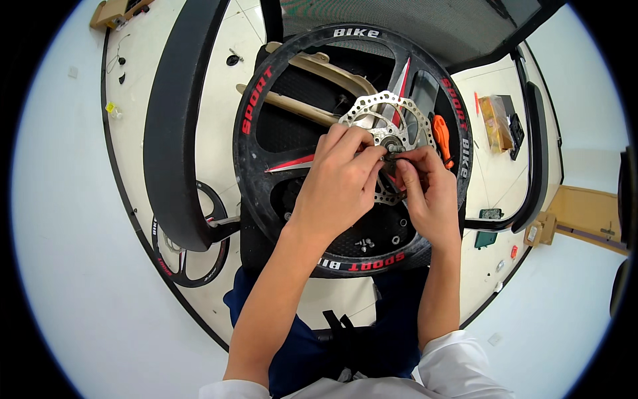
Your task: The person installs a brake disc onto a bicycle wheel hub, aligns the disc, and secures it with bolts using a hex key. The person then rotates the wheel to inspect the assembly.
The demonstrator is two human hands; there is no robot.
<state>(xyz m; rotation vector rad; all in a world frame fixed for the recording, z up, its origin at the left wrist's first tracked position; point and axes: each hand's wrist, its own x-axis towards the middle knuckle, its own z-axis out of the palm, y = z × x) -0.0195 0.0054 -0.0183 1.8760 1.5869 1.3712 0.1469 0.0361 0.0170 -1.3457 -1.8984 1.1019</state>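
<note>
A black bicycle wheel [256,126] with red and white lettering lies flat in front of me. A silver perforated brake disc [372,110] sits on its hub. My left hand [339,183] rests over the disc, its fingertips pinched at the hub axle [392,147]. My right hand [425,193] meets it from the right, fingers pinched on a small dark part at the same axle. The part itself is too small and too covered to tell apart. An orange-handled tool [442,136] lies on the wheel just right of the disc.
A black chair armrest [173,126] curves at the left and another [538,153] at the right. A second small wheel [193,256] lies on the floor lower left. Loose screws [364,245] lie on the wheel's near side. A yellow packet [495,123] lies at the right.
</note>
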